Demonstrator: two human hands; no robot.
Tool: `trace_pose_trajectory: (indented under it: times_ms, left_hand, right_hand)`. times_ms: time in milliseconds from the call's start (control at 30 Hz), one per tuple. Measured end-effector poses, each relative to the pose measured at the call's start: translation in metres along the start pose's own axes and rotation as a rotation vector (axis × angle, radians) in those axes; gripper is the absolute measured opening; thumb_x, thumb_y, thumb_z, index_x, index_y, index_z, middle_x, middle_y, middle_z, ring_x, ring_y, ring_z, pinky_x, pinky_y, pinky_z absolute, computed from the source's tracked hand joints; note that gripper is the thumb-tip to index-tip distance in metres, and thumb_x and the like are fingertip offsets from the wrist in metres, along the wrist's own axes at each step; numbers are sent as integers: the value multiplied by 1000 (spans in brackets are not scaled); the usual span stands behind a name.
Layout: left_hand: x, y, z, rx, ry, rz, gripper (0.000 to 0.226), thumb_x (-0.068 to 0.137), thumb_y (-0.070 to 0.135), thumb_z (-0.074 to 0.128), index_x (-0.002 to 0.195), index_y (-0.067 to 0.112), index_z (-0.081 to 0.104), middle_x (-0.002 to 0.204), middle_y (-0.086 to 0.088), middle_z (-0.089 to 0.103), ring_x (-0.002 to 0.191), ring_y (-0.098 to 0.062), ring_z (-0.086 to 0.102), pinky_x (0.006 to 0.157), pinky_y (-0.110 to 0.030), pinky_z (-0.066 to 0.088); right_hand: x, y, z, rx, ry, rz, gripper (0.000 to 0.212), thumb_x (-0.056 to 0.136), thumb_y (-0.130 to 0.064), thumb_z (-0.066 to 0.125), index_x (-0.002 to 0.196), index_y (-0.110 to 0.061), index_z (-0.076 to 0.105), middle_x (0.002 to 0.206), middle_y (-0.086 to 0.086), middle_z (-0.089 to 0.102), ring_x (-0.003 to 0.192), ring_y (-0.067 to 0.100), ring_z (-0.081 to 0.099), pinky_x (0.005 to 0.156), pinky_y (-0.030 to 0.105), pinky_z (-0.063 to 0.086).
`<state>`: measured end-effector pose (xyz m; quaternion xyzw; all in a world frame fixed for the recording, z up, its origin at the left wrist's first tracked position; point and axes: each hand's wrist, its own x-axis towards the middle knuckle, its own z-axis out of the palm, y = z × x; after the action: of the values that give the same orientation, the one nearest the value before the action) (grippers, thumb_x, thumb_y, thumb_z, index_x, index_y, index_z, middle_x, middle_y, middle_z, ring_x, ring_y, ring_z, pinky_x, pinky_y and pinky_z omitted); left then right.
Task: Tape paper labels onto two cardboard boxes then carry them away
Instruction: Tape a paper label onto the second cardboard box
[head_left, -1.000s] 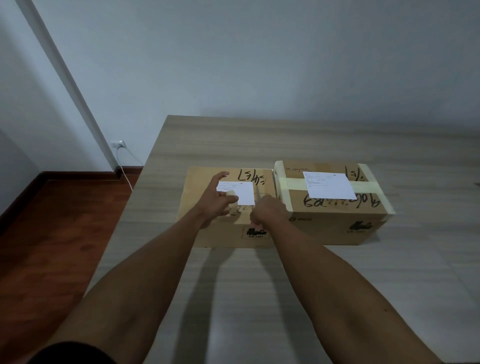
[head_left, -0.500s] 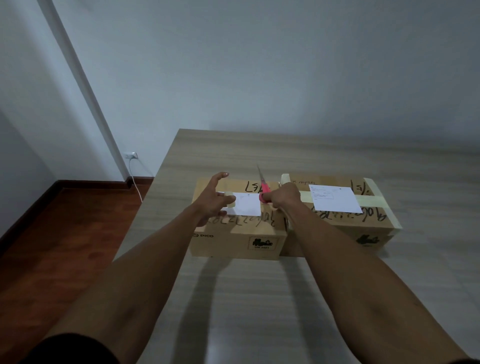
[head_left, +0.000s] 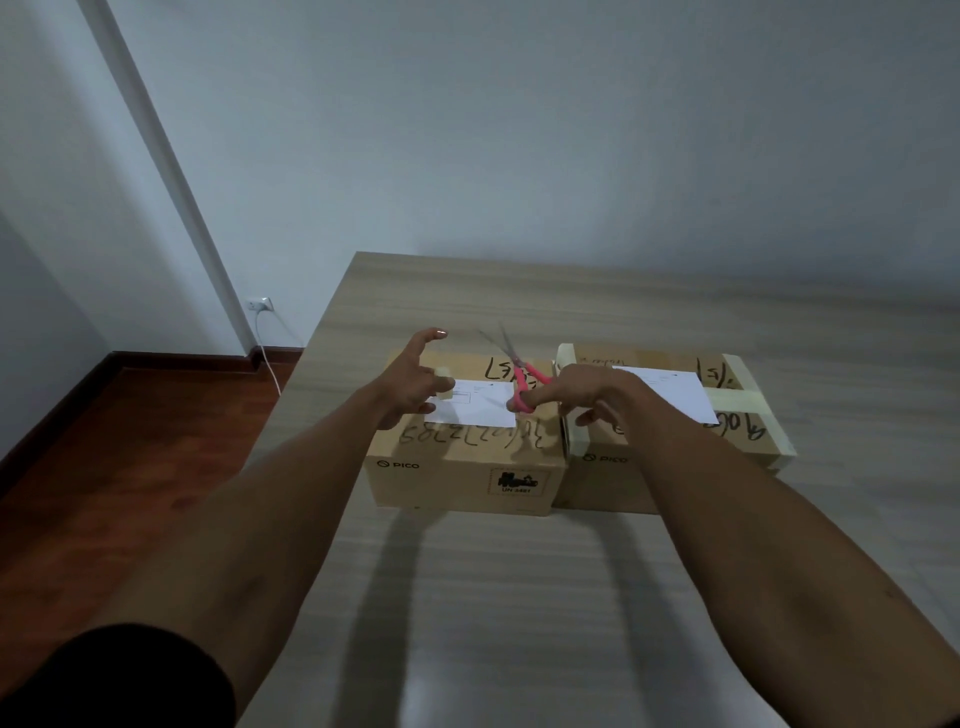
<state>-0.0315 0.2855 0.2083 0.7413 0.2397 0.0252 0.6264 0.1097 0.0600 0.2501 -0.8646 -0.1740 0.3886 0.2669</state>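
Observation:
Two cardboard boxes stand side by side on the wooden table (head_left: 519, 597). The left box (head_left: 457, 467) carries a white paper label (head_left: 480, 405) on its top. My left hand (head_left: 413, 384) rests at the label's left edge and pinches a piece of pale tape (head_left: 444, 384), index finger raised. My right hand (head_left: 576, 397) grips pink-handled scissors (head_left: 519, 379) with the blades spread, pointing away over the left box. The right box (head_left: 675, 441) has a label (head_left: 670, 392) fixed under bands of pale tape.
A grey wall rises behind the table. Left of the table lies a red-brown wooden floor (head_left: 130, 441), with a wall socket (head_left: 258, 304) and a white cable hanging from it. The table runs on to the right and toward me.
My right hand has brought pink scissors up over the left box, and their blades have spread. My left hand stays at the label's left edge. The camera has tilted.

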Motion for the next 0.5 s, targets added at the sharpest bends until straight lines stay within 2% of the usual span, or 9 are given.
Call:
trace_pose_trajectory:
  times_ms: [100,300,500]
  left_hand:
    - [2,-1,-3,30,-18,-12,67,94,4,69,135,49,42,102,-16,51,91,-25,51,75,-37,54]
    - [4,4,2,94,-98,-22,67,94,0,65,131,51,44,106,-16,53,93,-26,52,83,-42,56]
    - [2,10,9,134,-208,-39,70,93,-5,62,132,51,46,114,-19,56,94,-26,53,86,-41,55]
  right_hand:
    - [2,5,-4,-97,-33,-34,52,69,-44,87,106,-10,73,125,7,59,104,18,55,76,34,46]
    - [5,9,-6,-172,-56,-50,55,72,-42,87,110,-6,73,113,9,63,95,19,53,71,31,44]
    - [6,9,-7,-170,-60,-59,50,73,-41,86,107,-5,75,107,8,64,92,20,53,69,31,42]
